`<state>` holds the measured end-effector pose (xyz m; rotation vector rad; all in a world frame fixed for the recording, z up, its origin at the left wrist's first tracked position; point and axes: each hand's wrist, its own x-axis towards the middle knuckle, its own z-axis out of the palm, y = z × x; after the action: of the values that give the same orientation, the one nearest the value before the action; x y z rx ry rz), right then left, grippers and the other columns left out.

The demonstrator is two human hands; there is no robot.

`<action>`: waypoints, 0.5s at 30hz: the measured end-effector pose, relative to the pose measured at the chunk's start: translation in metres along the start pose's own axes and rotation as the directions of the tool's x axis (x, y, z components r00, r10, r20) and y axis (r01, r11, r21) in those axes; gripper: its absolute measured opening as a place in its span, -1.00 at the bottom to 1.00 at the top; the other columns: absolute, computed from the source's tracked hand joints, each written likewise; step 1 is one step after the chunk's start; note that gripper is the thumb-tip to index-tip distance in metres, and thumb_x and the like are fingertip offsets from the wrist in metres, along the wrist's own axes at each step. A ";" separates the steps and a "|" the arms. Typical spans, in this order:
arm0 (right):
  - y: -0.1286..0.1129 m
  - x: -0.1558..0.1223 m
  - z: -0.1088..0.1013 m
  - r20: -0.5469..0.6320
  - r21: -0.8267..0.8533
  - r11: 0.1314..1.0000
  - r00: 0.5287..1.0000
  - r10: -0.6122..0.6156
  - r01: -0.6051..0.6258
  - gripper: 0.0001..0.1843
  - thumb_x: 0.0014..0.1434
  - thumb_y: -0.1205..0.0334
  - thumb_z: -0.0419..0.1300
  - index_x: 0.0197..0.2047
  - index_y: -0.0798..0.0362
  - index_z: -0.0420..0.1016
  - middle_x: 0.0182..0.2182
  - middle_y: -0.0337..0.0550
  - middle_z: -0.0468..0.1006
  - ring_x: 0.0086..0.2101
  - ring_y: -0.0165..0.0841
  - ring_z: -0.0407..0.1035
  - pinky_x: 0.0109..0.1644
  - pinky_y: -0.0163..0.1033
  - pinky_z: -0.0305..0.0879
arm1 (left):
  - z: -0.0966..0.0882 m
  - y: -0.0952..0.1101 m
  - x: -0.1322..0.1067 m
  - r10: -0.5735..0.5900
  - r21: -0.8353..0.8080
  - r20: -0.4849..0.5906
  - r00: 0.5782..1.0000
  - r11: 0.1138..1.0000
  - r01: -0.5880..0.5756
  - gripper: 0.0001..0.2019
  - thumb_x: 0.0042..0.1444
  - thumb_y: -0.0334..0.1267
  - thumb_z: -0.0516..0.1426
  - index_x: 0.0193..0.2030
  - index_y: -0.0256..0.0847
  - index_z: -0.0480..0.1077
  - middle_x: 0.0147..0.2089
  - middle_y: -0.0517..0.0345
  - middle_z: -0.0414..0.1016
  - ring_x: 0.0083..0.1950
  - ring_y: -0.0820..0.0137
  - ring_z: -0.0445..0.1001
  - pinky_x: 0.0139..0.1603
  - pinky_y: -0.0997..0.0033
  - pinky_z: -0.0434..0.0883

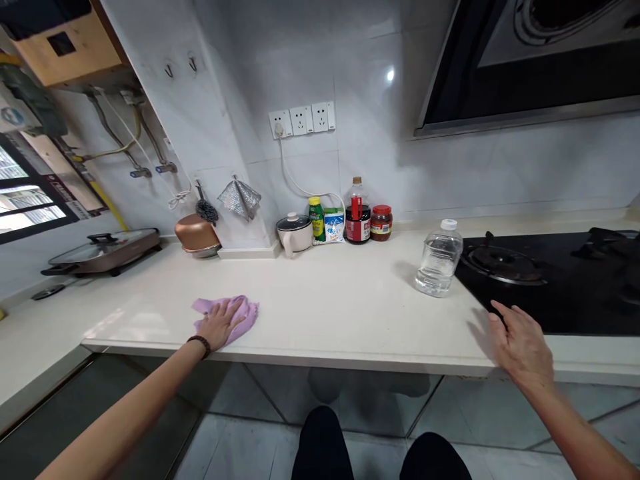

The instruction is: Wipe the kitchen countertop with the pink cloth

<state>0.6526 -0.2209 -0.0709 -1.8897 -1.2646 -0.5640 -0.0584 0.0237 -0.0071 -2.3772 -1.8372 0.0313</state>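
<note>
A bunched purple cloth (pixel 245 315) lies near the front edge of the white countertop (pixel 330 307). My left hand (pixel 218 325) holds it down against the surface, the fingers laid over the cloth. At the right, my right hand (pixel 523 343) hovers by the front corner of the black gas stove (pixel 555 280), with nothing in it. Its index finger and thumb are apart; the other fingers are partly hidden. Beyond that hand, a clear plastic bottle (pixel 437 263) of clear liquid with a white cap stands upright beside the stove.
Along the wall stand a small lidded pot (pixel 294 237), a green bottle (pixel 317 219), a white-and-blue packet (pixel 334 225), a dark jar (pixel 358 225) and a red-lidded jar (pixel 381 223). Farther left are a copper-coloured pot (pixel 197 233) and an electric pan (pixel 103 252). A range hood (pixel 530 87) overhangs the stove.
</note>
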 end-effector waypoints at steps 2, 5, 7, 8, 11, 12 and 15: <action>0.000 0.000 -0.001 0.018 0.009 1.000 1.000 0.003 -0.003 -0.28 0.40 -0.19 -0.16 0.30 0.12 0.44 0.11 0.14 0.54 0.29 0.09 0.21 0.35 0.26 0.21 | -0.004 0.029 -0.003 0.088 -0.042 0.015 0.996 0.995 -0.088 -0.39 0.43 0.04 -0.15 0.58 0.09 0.02 0.59 -0.02 0.03 0.55 -0.08 -0.01 0.42 -0.29 0.11; -0.003 -0.001 -0.002 0.048 0.019 1.000 0.999 0.013 -0.014 -0.28 0.40 -0.18 -0.17 0.32 0.13 0.42 0.12 0.15 0.53 0.30 0.12 0.20 0.34 0.28 0.20 | -0.014 0.079 0.000 0.248 -0.107 -0.004 0.969 0.963 -0.247 -0.37 0.43 0.10 -0.13 0.59 0.10 0.00 0.61 0.00 -0.02 0.56 -0.12 -0.04 0.43 -0.34 0.11; -0.005 -0.001 -0.003 0.049 0.027 0.999 0.999 0.019 -0.020 -0.28 0.40 -0.19 -0.17 0.32 0.11 0.42 0.12 0.14 0.53 0.30 0.13 0.20 0.33 0.31 0.21 | -0.021 0.114 0.005 0.353 -0.138 -0.032 0.935 0.925 -0.353 -0.36 0.43 0.12 -0.12 0.59 0.10 0.00 0.60 -0.02 -0.01 0.55 -0.14 -0.04 0.42 -0.35 0.12; -0.006 -0.001 -0.003 0.046 0.031 0.999 0.999 0.021 -0.023 -0.28 0.40 -0.20 -0.17 0.32 0.09 0.42 0.12 0.13 0.53 0.29 0.13 0.20 0.33 0.31 0.22 | -0.024 0.131 0.009 0.400 -0.150 -0.043 0.915 0.903 -0.402 -0.35 0.42 0.14 -0.11 0.59 0.09 0.00 0.60 -0.03 0.00 0.55 -0.14 -0.04 0.43 -0.34 0.13; -0.009 -0.002 -0.003 0.030 0.040 0.999 0.999 0.026 -0.027 -0.30 0.40 -0.20 -0.15 0.32 0.06 0.42 0.12 0.11 0.54 0.29 0.11 0.22 0.34 0.30 0.23 | -0.035 0.186 0.019 0.529 -0.162 -0.061 0.846 0.831 -0.531 -0.32 0.40 0.20 -0.09 0.58 0.06 0.01 0.59 -0.04 0.02 0.55 -0.11 -0.02 0.45 -0.30 0.11; -0.009 -0.002 -0.003 0.026 0.042 0.999 0.999 0.021 -0.022 -0.30 0.40 -0.19 -0.15 0.32 0.06 0.42 0.12 0.11 0.54 0.29 0.10 0.22 0.34 0.29 0.23 | -0.038 0.205 0.021 0.567 -0.158 -0.065 0.821 0.806 -0.570 -0.31 0.40 0.22 -0.09 0.58 0.06 0.01 0.59 -0.03 0.02 0.54 -0.11 -0.01 0.46 -0.29 0.10; -0.011 -0.003 -0.004 0.011 0.045 0.999 1.000 0.000 0.000 -0.31 0.40 -0.17 -0.14 0.33 0.09 0.41 0.10 0.13 0.55 0.29 0.07 0.22 0.36 0.25 0.23 | -0.047 0.260 0.026 0.673 -0.143 -0.071 0.736 0.723 -0.676 -0.26 0.37 0.28 -0.11 0.59 0.07 -0.01 0.59 -0.04 0.00 0.53 -0.13 -0.02 0.46 -0.32 0.07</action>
<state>0.6416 -0.2236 -0.0664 -1.8575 -1.2736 -0.5215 0.2030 -0.0199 0.0093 -3.0134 -0.8783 -0.0624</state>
